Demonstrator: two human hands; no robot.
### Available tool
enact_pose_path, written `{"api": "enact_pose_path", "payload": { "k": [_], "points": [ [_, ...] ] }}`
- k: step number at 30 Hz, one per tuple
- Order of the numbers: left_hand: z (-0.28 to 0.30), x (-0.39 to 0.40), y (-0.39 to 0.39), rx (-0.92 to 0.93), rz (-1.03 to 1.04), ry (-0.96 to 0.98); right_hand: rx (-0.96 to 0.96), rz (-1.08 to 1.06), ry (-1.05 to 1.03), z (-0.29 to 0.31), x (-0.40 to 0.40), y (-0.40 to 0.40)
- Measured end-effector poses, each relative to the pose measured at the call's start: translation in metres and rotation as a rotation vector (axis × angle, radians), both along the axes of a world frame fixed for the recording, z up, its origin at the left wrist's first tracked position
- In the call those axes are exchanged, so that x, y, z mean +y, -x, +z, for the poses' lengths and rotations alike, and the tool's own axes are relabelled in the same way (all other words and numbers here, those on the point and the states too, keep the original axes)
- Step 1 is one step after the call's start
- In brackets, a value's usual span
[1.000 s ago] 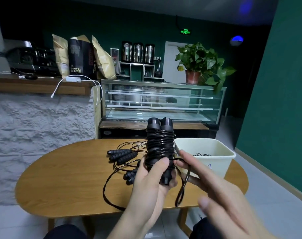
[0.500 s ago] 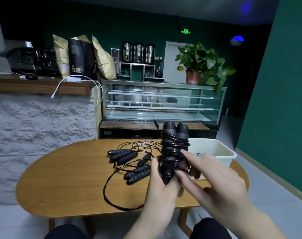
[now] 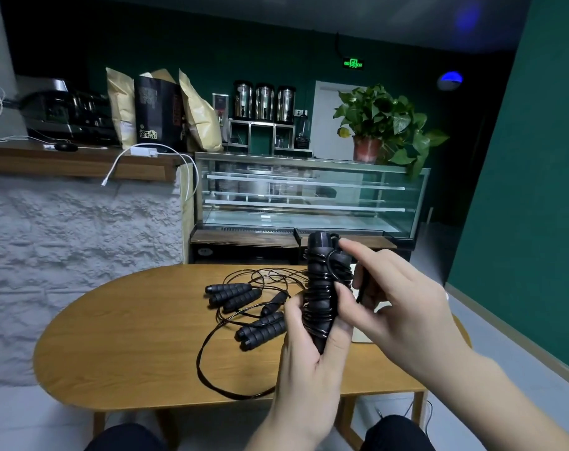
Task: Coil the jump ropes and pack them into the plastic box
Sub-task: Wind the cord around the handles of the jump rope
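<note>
Loose jump ropes (image 3: 250,307) sprawl mid-frame on the wooden table (image 3: 130,336). Left hand (image 3: 309,362) grips the coiled rope bundle (image 3: 322,288) upright, tilted slightly right; right hand (image 3: 397,307) pinches its cord, hiding the box.

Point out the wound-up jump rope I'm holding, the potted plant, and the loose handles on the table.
wound jump rope (image 3: 320,288), head view, wrapped middle
potted plant (image 3: 367,148), head view, pot
loose handles (image 3: 232,292), head view, middle grip
</note>
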State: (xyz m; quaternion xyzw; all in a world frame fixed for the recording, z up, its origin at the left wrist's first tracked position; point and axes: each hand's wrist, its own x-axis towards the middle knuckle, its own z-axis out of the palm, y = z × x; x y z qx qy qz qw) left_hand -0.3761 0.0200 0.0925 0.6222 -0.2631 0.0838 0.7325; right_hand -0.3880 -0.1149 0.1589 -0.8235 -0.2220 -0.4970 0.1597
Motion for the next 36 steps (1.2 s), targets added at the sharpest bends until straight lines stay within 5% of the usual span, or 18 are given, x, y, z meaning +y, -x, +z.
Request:
{"api": "enact_pose_path", "payload": {
  "k": [20, 36],
  "points": [
    [-0.011, -0.005, -0.014, 0.032, -0.017, 0.126, -0.032, 0.082, 0.221, 0.008, -0.017, -0.002],
    [-0.011, -0.002, -0.015, -0.015, -0.027, 0.106, -0.137, 0.007, 0.137, 0.001, -0.008, -0.006]
  ]
}}
